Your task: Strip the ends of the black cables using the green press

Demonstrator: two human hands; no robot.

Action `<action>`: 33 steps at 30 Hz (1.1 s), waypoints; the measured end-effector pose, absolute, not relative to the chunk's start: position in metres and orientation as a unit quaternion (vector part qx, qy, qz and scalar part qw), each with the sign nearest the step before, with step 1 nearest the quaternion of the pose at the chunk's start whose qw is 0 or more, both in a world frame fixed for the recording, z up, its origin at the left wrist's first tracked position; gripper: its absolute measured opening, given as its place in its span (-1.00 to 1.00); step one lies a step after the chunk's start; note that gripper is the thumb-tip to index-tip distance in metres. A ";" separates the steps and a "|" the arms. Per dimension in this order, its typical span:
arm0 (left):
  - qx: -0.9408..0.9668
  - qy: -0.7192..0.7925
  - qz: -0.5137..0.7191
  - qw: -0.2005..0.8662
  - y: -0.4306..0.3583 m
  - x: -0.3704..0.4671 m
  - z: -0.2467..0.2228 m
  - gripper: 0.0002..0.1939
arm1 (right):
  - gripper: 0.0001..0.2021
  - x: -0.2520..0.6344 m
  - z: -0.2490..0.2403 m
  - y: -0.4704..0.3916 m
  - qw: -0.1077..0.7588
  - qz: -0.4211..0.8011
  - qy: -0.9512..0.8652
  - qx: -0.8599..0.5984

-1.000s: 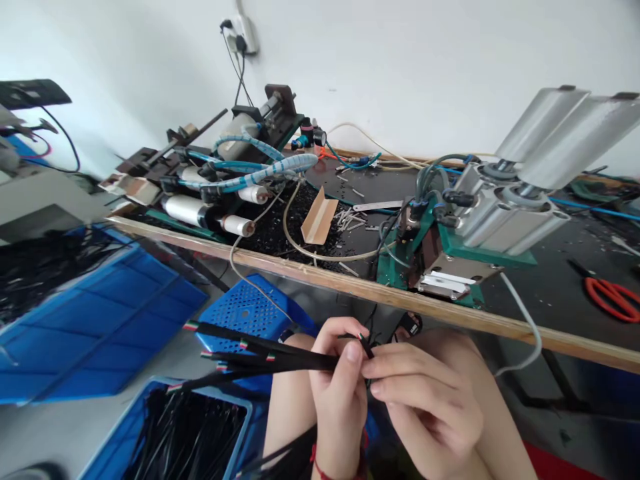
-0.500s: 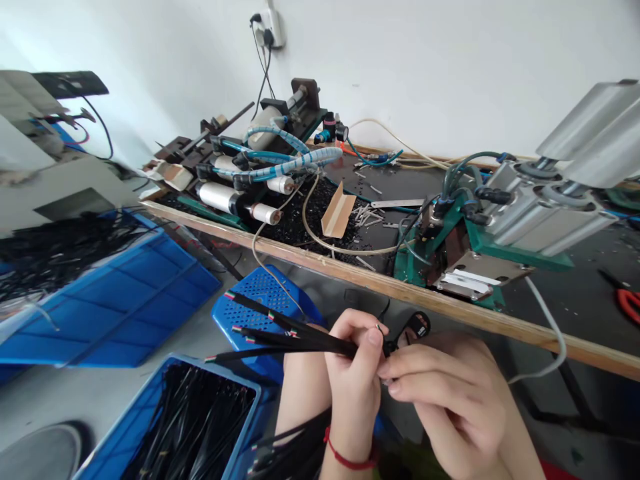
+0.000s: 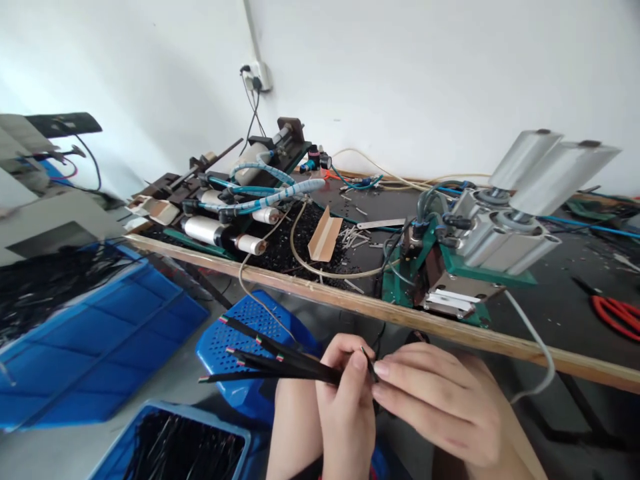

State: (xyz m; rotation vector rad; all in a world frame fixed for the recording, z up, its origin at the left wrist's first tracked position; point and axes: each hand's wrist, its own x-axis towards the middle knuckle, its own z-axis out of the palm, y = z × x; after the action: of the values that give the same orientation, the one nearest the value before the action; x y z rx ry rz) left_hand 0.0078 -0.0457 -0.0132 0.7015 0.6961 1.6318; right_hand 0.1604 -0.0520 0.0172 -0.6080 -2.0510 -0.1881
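Observation:
Several black cables [image 3: 300, 365] fan out to the left from my left hand [image 3: 349, 393], which is closed around them. Their far ends show small red, green and white wire tips above the blue stool. Between my left thumb and forefinger a thin dark cable end [image 3: 367, 360] points up. My right hand [image 3: 435, 393] is beside it, its thumb hidden and its fingertips pressed at the same dark cable end. Both hands are above my knees, in front of the bench edge.
A wooden-edged bench [image 3: 300, 287] bears a pneumatic press [image 3: 455, 267], a cylinder machine [image 3: 225, 233], a folded cardboard piece [image 3: 326, 237] and red-handled scissors [image 3: 615, 317]. Below are a blue stool [image 3: 250, 320], a blue bin of black cables [image 3: 145, 408] and a larger blue crate [image 3: 100, 340].
The view has tilted up and turned slightly right, so the bench sits lower and further left. My hands remain together at the cable end; the fingers of my right hand are straighter.

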 end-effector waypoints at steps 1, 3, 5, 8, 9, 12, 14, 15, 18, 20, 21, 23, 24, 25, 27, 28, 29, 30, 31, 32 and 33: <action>0.289 0.285 0.696 0.592 -0.045 0.008 -0.013 -0.74 | -0.75 0.162 0.015 -0.051 0.497 -0.086 -0.826 -0.252; 0.274 0.257 0.693 0.616 -0.045 0.008 -0.011 -0.82 | -0.78 0.166 0.008 -0.050 0.557 -0.113 -0.781 -0.260; 0.278 0.246 0.691 0.620 -0.045 0.006 -0.006 -0.84 | -0.70 0.173 -0.002 -0.047 0.594 -0.146 -0.741 -0.278; 0.296 0.249 0.683 0.620 -0.043 0.004 -0.001 -0.82 | -0.63 0.187 -0.017 -0.042 0.603 -0.194 -0.703 -0.323; 0.299 0.251 0.681 0.619 -0.043 0.003 0.000 -0.80 | -0.64 0.191 -0.021 -0.040 0.600 -0.206 -0.694 -0.341; 0.304 0.259 0.678 0.617 -0.042 0.002 0.000 -0.76 | -0.68 0.200 -0.030 -0.036 0.608 -0.224 -0.668 -0.365; 0.309 0.264 0.676 0.614 -0.042 0.001 -0.002 -0.73 | -0.69 0.203 -0.033 -0.032 0.618 -0.224 -0.660 -0.364; 0.311 0.266 0.676 0.613 -0.042 0.001 -0.002 -0.72 | -0.68 0.204 -0.033 -0.030 0.623 -0.223 -0.655 -0.364; 0.312 0.270 0.670 0.617 -0.041 0.004 -0.003 -0.73 | -0.69 0.205 -0.034 -0.023 0.639 -0.223 -0.636 -0.371; 0.307 0.275 0.669 0.619 -0.040 0.008 -0.002 -0.75 | -0.69 0.206 -0.034 -0.019 0.653 -0.224 -0.619 -0.375; 0.305 0.278 0.670 0.618 -0.040 0.010 -0.002 -0.75 | -0.69 0.207 -0.035 -0.017 0.659 -0.227 -0.610 -0.377; 0.301 0.284 0.671 0.615 -0.039 0.015 0.000 -0.74 | -0.67 0.208 -0.037 -0.014 0.668 -0.234 -0.596 -0.380; 0.300 0.288 0.671 0.614 -0.039 0.016 0.001 -0.74 | -0.67 0.209 -0.038 -0.013 0.669 -0.237 -0.592 -0.382; 0.298 0.293 0.670 0.614 -0.039 0.017 0.001 -0.73 | -0.68 0.210 -0.040 -0.013 0.668 -0.240 -0.590 -0.385; 0.297 0.302 0.670 0.609 -0.040 0.018 0.001 -0.71 | -0.71 0.210 -0.042 -0.012 0.665 -0.240 -0.587 -0.395; 0.299 0.307 0.669 0.607 -0.040 0.018 0.001 -0.71 | -0.72 0.210 -0.043 -0.011 0.663 -0.240 -0.586 -0.399; 0.301 0.310 0.669 0.605 -0.040 0.018 0.000 -0.70 | -0.74 0.211 -0.044 -0.011 0.661 -0.240 -0.585 -0.404; 0.303 0.311 0.670 0.602 -0.040 0.017 0.000 -0.69 | -0.75 0.211 -0.045 -0.010 0.660 -0.241 -0.584 -0.407; 0.305 0.313 0.670 0.600 -0.040 0.016 -0.001 -0.69 | -0.76 0.211 -0.045 -0.009 0.660 -0.243 -0.582 -0.409; 0.307 0.314 0.669 0.600 -0.040 0.016 -0.002 -0.69 | -0.76 0.211 -0.046 -0.008 0.660 -0.245 -0.581 -0.409; 0.307 0.314 0.667 0.601 -0.039 0.015 -0.002 -0.69 | -0.76 0.211 -0.046 -0.007 0.659 -0.246 -0.581 -0.409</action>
State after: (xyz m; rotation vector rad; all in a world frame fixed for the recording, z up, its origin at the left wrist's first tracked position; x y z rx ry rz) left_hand 0.0146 -0.0392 -0.0024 0.7119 0.7287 1.5467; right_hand 0.2113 -0.0072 -0.0459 -0.9246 -1.3154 -0.5579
